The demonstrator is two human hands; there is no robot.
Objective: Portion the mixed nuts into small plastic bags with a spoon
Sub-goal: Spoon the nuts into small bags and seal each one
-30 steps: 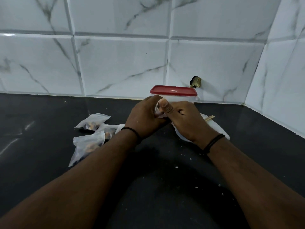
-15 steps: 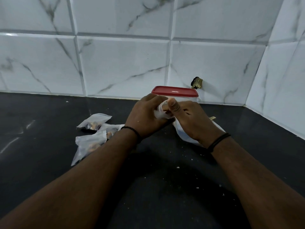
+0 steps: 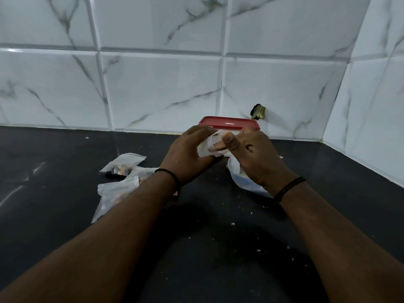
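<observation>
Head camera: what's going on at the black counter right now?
A person holds a small clear plastic bag between the left hand and the right hand, fingers working at its mouth. Three filled clear bags of mixed nuts lie to the left on the black counter. A red-lidded plastic container stands behind the hands, lid on. No spoon is in hand.

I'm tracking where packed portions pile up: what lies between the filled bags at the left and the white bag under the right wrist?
In the head view, the left hand and its forearm cross that stretch, above bare black counter.
</observation>
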